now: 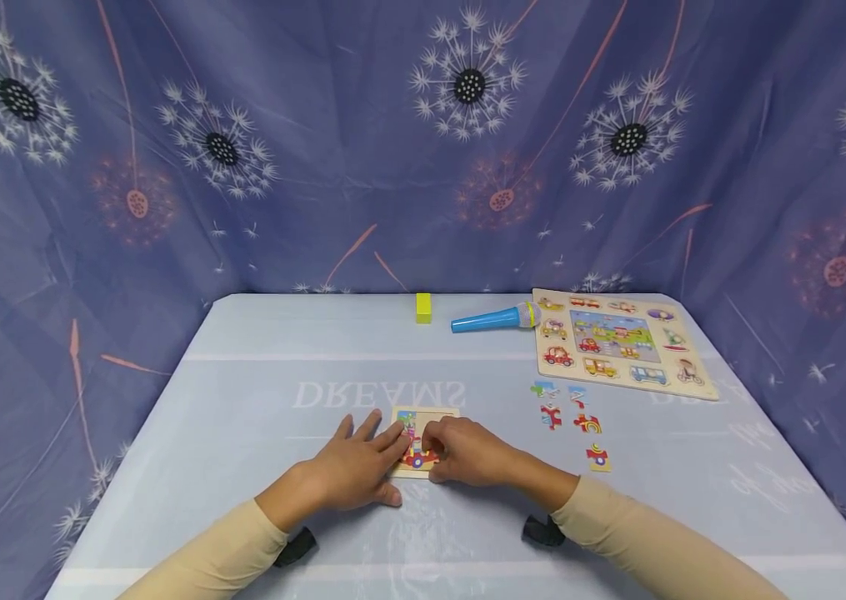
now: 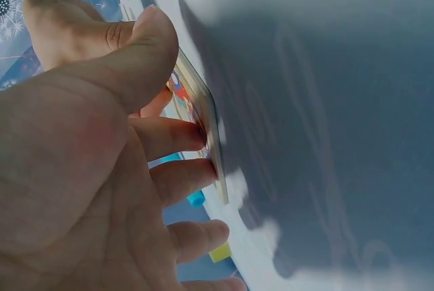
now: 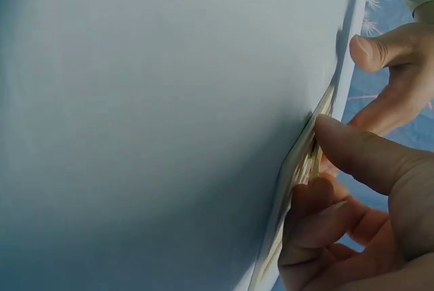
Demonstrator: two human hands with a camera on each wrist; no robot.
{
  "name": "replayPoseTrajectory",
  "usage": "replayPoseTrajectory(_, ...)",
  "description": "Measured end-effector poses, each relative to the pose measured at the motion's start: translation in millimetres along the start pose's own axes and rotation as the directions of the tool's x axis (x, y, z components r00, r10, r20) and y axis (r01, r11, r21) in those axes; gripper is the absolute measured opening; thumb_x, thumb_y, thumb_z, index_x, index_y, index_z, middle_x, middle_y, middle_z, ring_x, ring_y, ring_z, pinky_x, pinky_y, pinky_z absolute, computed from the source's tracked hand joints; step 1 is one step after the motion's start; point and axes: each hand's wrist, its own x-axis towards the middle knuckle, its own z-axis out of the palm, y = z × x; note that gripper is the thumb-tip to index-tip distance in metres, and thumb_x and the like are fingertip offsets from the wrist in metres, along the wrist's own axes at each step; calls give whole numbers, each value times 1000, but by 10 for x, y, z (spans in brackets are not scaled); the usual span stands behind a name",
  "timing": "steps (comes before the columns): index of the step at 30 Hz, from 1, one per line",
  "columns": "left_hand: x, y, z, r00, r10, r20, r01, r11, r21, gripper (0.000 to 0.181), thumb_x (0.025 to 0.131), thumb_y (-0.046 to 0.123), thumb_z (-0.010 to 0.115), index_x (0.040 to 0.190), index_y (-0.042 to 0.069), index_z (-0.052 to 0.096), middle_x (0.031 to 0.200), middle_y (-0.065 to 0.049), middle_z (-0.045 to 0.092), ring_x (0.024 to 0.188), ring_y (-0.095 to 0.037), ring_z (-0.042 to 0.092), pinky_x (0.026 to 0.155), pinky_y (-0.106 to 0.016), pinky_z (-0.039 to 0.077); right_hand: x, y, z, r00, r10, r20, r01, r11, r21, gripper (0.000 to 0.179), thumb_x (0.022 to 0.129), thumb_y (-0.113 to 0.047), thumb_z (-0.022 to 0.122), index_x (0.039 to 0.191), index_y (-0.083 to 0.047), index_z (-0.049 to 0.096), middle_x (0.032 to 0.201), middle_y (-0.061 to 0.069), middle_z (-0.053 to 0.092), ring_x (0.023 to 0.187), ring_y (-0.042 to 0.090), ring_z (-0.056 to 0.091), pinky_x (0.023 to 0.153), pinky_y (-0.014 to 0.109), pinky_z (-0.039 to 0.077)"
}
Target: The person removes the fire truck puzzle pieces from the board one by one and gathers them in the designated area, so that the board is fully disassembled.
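Note:
A small wooden puzzle tray (image 1: pixel 441 411) lies near the front middle of the table, with colourful pieces filling its left side and a red car part along the bottom. My left hand (image 1: pixel 355 468) rests at the tray's left edge with its fingers spread and fairly straight, two fingertips touching the frame in the left wrist view. From the right, my right hand (image 1: pixel 471 452) reaches over the tray, thumb and curled fingers pinching a thin puzzle piece (image 3: pixel 315 161) at its surface. Most of that piece is hidden by the fingers.
Several loose puzzle pieces (image 1: pixel 588 423) lie to the right of the tray. Behind them is a larger wooden vehicle puzzle board (image 1: pixel 550 369). A blue toy microphone (image 1: pixel 486 320) and a yellow block (image 1: pixel 423 308) sit near the back edge, before a dandelion-patterned curtain (image 1: pixel 347 150).

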Motion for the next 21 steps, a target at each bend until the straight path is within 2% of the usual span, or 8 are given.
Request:
replayPoseTrajectory(14,-6,15,29,1000,19,-7,-19,999,32,90,89,68,58,160,16,37,166,-7,31,153,-43,23,114,-70,25,-34,-33,16,996,56,-65,-50,995,88,23,78,-10,82,97,-12,70,83,-6,58,76,9,51,71,27,43)
replayPoseTrajectory(21,3,22,39,1000,5,-1,-5,998,65,93,89,71,57,161,17,35,167,-6,30,153,-43,22,114,-69,25,-56,-41,3,996,44,-75,-38,995,88,21,81,-7,79,100,-10,71,83,-6,57,77,10,51,71,28,43)
